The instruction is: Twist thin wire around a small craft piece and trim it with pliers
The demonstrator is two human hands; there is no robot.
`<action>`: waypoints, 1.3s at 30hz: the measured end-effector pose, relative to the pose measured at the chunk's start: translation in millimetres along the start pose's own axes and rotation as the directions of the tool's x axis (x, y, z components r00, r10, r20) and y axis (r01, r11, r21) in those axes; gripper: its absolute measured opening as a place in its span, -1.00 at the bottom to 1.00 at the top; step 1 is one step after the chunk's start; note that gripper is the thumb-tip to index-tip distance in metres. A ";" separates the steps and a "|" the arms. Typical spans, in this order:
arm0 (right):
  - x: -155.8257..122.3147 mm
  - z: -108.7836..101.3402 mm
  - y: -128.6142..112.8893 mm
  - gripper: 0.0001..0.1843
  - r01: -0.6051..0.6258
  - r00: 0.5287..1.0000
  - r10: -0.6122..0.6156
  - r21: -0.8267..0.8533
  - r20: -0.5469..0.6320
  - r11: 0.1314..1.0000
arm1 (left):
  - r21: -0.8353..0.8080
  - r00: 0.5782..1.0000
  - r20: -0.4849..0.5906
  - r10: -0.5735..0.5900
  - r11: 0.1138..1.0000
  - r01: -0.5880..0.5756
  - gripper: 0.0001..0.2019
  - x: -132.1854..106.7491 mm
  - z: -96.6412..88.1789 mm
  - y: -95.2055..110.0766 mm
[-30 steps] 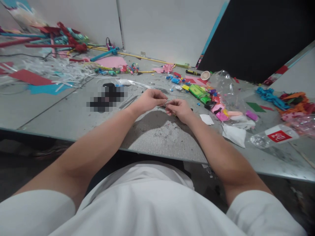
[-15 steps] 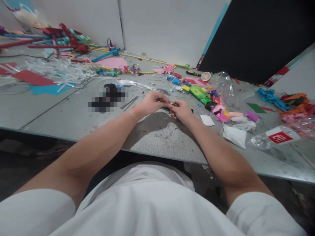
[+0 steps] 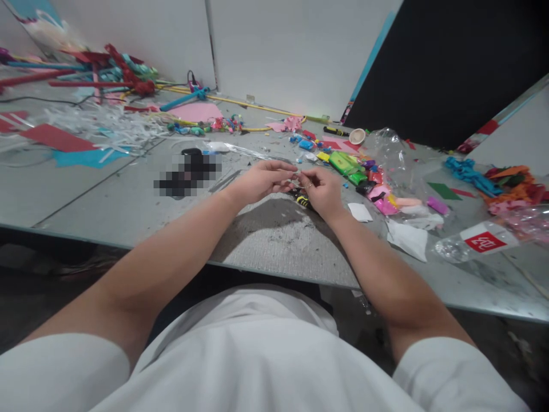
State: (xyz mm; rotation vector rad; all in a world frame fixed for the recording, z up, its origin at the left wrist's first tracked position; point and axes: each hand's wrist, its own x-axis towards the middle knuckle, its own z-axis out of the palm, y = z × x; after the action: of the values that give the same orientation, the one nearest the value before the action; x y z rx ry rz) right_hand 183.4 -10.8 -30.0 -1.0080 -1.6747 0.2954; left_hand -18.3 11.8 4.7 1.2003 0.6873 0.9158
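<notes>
My left hand [image 3: 266,178] reaches in over the table with its fingers stretched out and slightly apart, their tips close to my right fingertips. My right hand [image 3: 322,191] pinches a thin, pale, wire-like strand [image 3: 306,185] that curves between the two hands; its exact kind is too small to make out. Whether the left fingertips touch the strand I cannot tell. Just below the hands lies a black and yellow tool handle [image 3: 303,201], partly hidden by my right hand.
Clay packets [image 3: 343,163] and a white paper piece [image 3: 359,212] lie right of my hands, with a plastic bottle [image 3: 476,241] farther right. Shredded white strips [image 3: 98,129] and red and blue rods [image 3: 90,84] cover the left. A pixelated dark object [image 3: 186,174] sits left of my hands.
My left fingers have straightened out of a pinch beside the right hand. The right hand has turned a little, so the strand and the yellow-black handle now show.
</notes>
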 end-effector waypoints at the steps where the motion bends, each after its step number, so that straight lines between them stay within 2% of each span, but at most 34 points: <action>1: 0.5 -0.4 1.1 -0.59 0.040 0.999 -0.040 -0.027 0.015 0.999 | 0.013 1.000 -0.010 0.004 1.000 -0.004 -0.83 0.1 -0.9 -0.1; 5: 5.1 -4.9 9.5 -0.77 0.158 0.983 -0.145 -0.110 0.116 0.981 | 0.121 0.998 -0.059 0.015 0.993 -0.007 -0.78 2.0 -4.1 -0.6; 8: 8.3 -8.8 14.3 -0.72 0.209 0.968 -0.185 -0.138 0.167 0.968 | 0.180 0.993 -0.110 0.041 0.983 -0.021 -0.83 4.0 -4.2 -0.8; 11: 8.4 -9.9 11.8 -0.69 0.232 0.965 -0.207 -0.156 0.159 0.960 | 0.196 0.987 -0.145 0.076 0.979 -0.047 -0.85 5.2 -3.1 -1.5; 18: 2.3 -4.3 -3.4 -0.70 0.210 0.977 -0.196 -0.214 0.087 0.954 | 0.278 0.986 -0.039 0.163 0.949 -0.146 -0.84 3.5 -1.2 -5.2; 24: 3.5 -2.8 -0.3 -0.62 0.206 0.978 -0.189 -0.233 0.091 0.951 | 0.392 0.969 -0.034 0.246 0.895 -0.214 -0.83 2.1 0.9 -6.4; 27: 3.9 -1.5 0.0 -0.59 0.123 0.991 -0.110 -0.184 0.078 0.975 | 0.506 0.945 0.012 0.326 0.814 -0.287 -0.85 1.1 0.7 -5.4; 30: 4.8 0.3 -1.1 -0.57 -0.105 0.991 0.102 0.029 0.092 0.994 | 0.580 0.919 0.061 0.389 0.736 -0.350 -0.87 1.3 -1.2 -5.8; 32: 6.2 2.1 -1.3 -0.54 -0.290 0.954 0.259 0.235 0.152 0.928 | 0.606 0.895 0.104 0.433 0.686 -0.402 -0.89 2.5 -3.3 -7.5; 34: 8.0 4.2 -0.6 -0.50 -0.405 0.913 0.350 0.375 0.209 0.834 | 0.620 0.869 0.141 0.475 0.642 -0.452 -0.88 4.5 -5.4 -9.9; 36: 9.3 6.3 0.4 -0.48 -0.451 0.892 0.386 0.428 0.234 0.783 | 0.626 0.854 0.149 0.498 0.621 -0.471 -0.86 6.5 -7.0 -12.0; 39: 10.1 7.7 0.8 -0.48 -0.492 0.871 0.425 0.466 0.249 0.735 | 0.633 0.863 0.110 0.494 0.634 -0.444 -0.81 8.7 -8.1 -13.2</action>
State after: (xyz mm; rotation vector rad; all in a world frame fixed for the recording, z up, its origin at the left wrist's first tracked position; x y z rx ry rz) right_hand 176.6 -0.6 -26.6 -0.9830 -1.3108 1.1067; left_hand -18.0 21.9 -9.9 2.0480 0.7940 1.2105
